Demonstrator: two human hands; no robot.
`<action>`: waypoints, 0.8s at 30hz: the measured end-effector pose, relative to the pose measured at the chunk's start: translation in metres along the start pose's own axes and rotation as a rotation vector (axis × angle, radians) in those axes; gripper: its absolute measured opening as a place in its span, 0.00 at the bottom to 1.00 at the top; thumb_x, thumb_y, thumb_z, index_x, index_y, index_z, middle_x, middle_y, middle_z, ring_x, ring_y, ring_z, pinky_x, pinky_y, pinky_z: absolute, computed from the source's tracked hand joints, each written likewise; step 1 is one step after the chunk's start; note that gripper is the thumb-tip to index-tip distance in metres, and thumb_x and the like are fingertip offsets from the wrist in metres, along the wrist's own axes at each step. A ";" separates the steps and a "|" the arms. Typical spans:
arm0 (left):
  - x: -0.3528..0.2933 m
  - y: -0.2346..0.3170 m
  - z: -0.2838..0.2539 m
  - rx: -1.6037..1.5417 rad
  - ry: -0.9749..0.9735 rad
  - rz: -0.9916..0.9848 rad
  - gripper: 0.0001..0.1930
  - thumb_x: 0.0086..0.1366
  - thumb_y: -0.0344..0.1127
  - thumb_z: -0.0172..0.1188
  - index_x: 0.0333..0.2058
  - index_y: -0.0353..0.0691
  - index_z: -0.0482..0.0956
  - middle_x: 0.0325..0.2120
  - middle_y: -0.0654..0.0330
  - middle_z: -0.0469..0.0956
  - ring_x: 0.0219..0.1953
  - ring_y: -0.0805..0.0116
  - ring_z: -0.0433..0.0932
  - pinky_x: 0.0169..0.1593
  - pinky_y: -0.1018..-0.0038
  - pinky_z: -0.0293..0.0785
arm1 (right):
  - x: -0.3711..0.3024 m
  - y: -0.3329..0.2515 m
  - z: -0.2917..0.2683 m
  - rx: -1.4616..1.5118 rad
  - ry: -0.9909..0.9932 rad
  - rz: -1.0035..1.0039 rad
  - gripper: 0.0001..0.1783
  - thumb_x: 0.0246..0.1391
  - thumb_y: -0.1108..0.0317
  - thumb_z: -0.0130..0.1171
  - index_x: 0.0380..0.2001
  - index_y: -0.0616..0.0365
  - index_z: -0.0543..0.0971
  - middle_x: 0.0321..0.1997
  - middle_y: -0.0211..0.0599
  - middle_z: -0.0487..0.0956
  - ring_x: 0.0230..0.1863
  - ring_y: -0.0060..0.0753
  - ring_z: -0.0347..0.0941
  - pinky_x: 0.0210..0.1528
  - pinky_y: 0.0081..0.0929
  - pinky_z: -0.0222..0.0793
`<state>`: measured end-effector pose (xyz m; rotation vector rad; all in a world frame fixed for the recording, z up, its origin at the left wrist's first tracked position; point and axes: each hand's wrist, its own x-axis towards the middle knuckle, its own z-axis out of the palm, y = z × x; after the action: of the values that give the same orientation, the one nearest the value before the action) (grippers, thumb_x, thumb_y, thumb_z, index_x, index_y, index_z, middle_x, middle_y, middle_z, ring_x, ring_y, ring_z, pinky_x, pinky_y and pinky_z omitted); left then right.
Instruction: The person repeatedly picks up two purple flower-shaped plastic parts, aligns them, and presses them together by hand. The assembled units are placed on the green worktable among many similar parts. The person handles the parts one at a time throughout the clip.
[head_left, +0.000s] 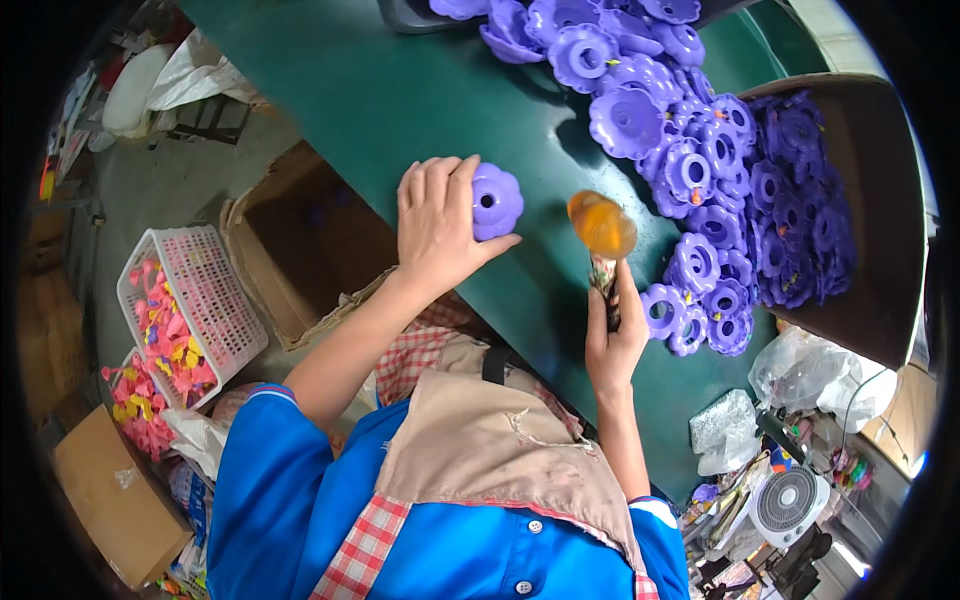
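Note:
My left hand point(437, 218) curls round the left side of a purple flower-shaped plastic part point(497, 202), its thumb stretched out below it. A small dark hole shows in the middle of that part, above the green tabletop point(390, 110). My right hand point(617, 335) is closed round the handle of a mallet point(603, 226). The mallet's amber-coloured head is a little blurred and stands apart from the part, to its right. Further right lies a heap of purple flower-shaped parts point(690, 165), several with a wide ring-like opening.
A cardboard box point(880, 215) on its side at the right holds more purple parts. Left of the table stand an open carton point(235, 225) and a white basket point(205, 300) of pink and yellow pieces. Plastic bags point(725, 430) and a small fan point(788, 503) are at the lower right.

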<state>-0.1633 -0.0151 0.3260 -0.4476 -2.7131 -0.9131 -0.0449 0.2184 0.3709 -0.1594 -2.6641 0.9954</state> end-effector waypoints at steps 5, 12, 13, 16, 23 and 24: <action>-0.034 -0.032 -0.039 0.168 0.132 -0.150 0.54 0.46 0.46 0.86 0.70 0.39 0.68 0.64 0.46 0.67 0.66 0.42 0.65 0.70 0.47 0.57 | 0.005 0.028 -0.040 -0.200 0.044 -0.069 0.18 0.62 0.78 0.67 0.55 0.65 0.83 0.50 0.49 0.85 0.53 0.42 0.82 0.57 0.36 0.76; 0.054 0.058 0.000 -0.296 0.058 0.337 0.41 0.57 0.35 0.76 0.69 0.39 0.69 0.63 0.49 0.74 0.67 0.48 0.71 0.71 0.50 0.63 | 0.154 0.061 -0.037 -0.620 0.181 -0.324 0.27 0.58 0.72 0.68 0.61 0.60 0.79 0.64 0.51 0.79 0.67 0.57 0.72 0.72 0.48 0.64; 0.074 0.067 0.021 -0.253 0.000 0.392 0.40 0.58 0.34 0.74 0.69 0.39 0.69 0.64 0.49 0.74 0.68 0.48 0.70 0.73 0.49 0.63 | 0.156 0.063 -0.038 -0.606 0.178 -0.329 0.26 0.58 0.73 0.67 0.61 0.60 0.79 0.63 0.51 0.80 0.67 0.57 0.73 0.73 0.48 0.63; 0.107 0.058 0.079 -0.099 -0.076 0.404 0.35 0.61 0.31 0.71 0.67 0.37 0.72 0.52 0.51 0.82 0.58 0.51 0.80 0.71 0.52 0.67 | 0.155 0.059 -0.045 -0.514 0.205 -0.390 0.22 0.61 0.77 0.61 0.59 0.62 0.80 0.55 0.50 0.84 0.60 0.56 0.78 0.70 0.46 0.66; 0.055 0.015 0.017 -0.863 -0.007 -0.195 0.17 0.75 0.29 0.58 0.60 0.37 0.80 0.49 0.49 0.83 0.50 0.58 0.84 0.54 0.68 0.78 | 0.114 0.014 -0.004 0.165 0.141 0.005 0.15 0.69 0.80 0.54 0.57 0.64 0.80 0.47 0.53 0.84 0.41 0.47 0.85 0.45 0.35 0.79; 0.050 -0.002 0.008 -0.690 -0.056 -0.178 0.16 0.75 0.29 0.58 0.59 0.37 0.80 0.50 0.49 0.82 0.53 0.57 0.83 0.56 0.67 0.78 | 0.120 0.011 0.002 0.077 -0.043 -0.058 0.15 0.70 0.78 0.55 0.56 0.61 0.82 0.50 0.54 0.84 0.42 0.50 0.85 0.47 0.36 0.80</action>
<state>-0.2111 -0.0013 0.3347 -0.3500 -2.4410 -1.9150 -0.1599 0.2497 0.3897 -0.0442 -2.6472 1.0920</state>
